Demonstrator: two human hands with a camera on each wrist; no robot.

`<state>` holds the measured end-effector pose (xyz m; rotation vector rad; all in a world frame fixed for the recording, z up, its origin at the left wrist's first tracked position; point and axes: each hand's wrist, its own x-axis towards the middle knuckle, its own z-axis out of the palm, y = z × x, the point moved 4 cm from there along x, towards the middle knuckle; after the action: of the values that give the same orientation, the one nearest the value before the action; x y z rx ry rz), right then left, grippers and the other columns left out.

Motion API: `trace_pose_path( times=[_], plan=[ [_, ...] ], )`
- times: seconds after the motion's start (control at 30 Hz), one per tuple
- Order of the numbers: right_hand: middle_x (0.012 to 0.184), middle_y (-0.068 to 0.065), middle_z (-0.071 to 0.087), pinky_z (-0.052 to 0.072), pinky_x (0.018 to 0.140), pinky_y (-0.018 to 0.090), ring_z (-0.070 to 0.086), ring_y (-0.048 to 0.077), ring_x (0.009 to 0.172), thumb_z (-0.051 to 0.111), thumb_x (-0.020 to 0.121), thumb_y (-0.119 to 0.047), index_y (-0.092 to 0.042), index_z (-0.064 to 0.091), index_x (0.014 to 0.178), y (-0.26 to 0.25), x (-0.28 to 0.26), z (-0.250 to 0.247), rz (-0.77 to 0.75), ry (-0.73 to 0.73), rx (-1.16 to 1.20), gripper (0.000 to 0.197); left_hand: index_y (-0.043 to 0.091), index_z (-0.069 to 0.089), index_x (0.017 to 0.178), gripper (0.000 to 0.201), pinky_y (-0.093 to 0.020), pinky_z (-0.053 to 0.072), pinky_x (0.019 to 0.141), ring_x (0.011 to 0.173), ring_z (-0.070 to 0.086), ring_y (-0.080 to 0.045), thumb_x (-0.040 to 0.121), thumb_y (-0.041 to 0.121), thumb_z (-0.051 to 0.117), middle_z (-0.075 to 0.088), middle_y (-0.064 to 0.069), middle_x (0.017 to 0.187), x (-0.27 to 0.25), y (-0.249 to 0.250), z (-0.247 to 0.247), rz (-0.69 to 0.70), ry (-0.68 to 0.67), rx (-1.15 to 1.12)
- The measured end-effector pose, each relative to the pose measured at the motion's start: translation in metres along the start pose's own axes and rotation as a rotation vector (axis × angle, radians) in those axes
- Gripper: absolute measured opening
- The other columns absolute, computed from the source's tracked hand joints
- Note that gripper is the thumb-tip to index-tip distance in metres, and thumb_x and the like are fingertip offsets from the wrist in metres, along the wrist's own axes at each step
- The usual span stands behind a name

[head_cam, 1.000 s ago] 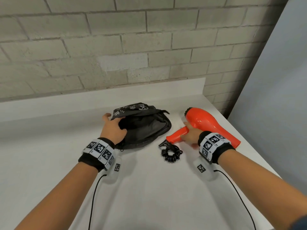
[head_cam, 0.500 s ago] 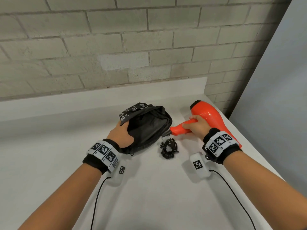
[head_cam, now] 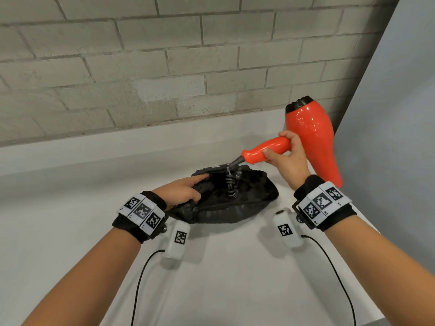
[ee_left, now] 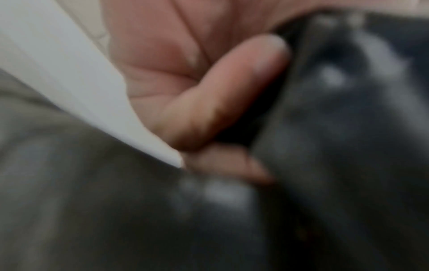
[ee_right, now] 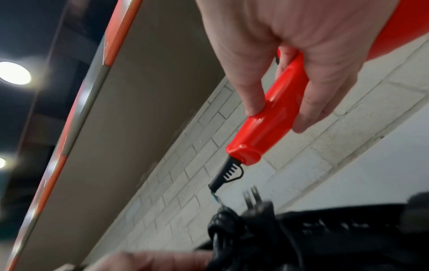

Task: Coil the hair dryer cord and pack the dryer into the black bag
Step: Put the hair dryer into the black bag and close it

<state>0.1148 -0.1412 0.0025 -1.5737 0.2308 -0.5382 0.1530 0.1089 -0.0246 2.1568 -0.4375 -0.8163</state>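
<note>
The right hand grips the orange hair dryer by its handle, raised above the black bag on the counter. The coiled cord hangs into the opening, which the left hand grips wide. Recommended: settle cord first, then lower handle-first.

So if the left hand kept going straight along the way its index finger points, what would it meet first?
Probably the coiled cord hanging into the black bag. The left hand holds the bag's rim, index finger aimed across the opening toward the cord; depth is unclear, so it might pass behind it.
</note>
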Motion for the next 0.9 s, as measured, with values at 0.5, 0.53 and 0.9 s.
trace_pose_path(
  times=[0.5,0.53,0.9],
  plan=[
    [0.121,-0.001,0.031,0.041,0.083,0.015,0.043,0.018,0.104,0.068,0.068,0.005,-0.031,0.051,0.099,-0.001,-0.020,0.010,-0.299,-0.187,-0.458,0.051,0.017,0.047,0.131,0.059,-0.027,0.042,0.088,0.106,0.054,-0.022,0.077,-0.005,0.056,0.055,-0.009,0.125,0.004,0.026,-0.034,0.096,0.353,0.015],
    [0.121,-0.001,0.031,0.038,0.081,0.010,0.042,0.018,0.105,0.068,0.068,0.004,-0.030,0.052,0.100,-0.001,-0.021,0.011,-0.309,-0.208,-0.478,0.049,0.020,0.039,0.136,0.065,-0.028,0.041,0.092,0.113,0.050,-0.024,0.078,-0.003,0.054,0.048,-0.008,0.134,0.004,0.030,-0.035,0.096,0.331,0.052],
    [0.124,0.003,0.038,0.029,0.088,0.008,0.041,0.014,0.105,0.061,0.074,0.007,-0.021,0.061,0.106,0.008,-0.027,0.024,-0.316,-0.385,-0.651,0.044,0.020,0.034,0.140,0.062,-0.029,0.032,0.107,0.131,0.038,-0.027,0.083,-0.005,0.038,0.039,-0.010,0.145,0.006,0.049,-0.047,0.084,0.450,0.174]
  ],
)
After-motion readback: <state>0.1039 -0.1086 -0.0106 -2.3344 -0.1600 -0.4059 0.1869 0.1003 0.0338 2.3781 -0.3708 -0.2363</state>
